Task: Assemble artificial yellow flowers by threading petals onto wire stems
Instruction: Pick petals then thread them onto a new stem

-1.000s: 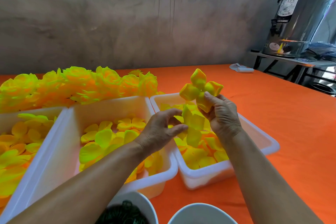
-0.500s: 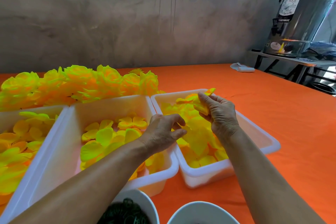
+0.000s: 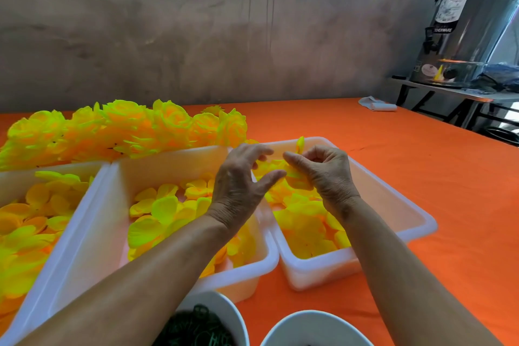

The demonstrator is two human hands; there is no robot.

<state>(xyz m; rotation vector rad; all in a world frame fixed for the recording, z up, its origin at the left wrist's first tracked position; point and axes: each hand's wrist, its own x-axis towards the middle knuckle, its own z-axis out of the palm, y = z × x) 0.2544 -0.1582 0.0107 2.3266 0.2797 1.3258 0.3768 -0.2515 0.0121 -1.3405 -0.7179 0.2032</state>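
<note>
Right hand [image 3: 323, 174] round crumpled yellow petals [image 3: 295, 177]

We see a bright, evenly lit scene, daylight seeming to enter from the right, where the urn [image 3: 466, 34] carries pale glare. Shadows under the bins [image 3: 351, 267] are soft. The petals [image 3: 165, 208] look oversaturated, nearly glowing. Wide-angle bending curves the table [image 3: 421, 177] edge and tilts the urn. The bowls [image 3: 314, 329] at the bottom are slightly blurred.
</note>
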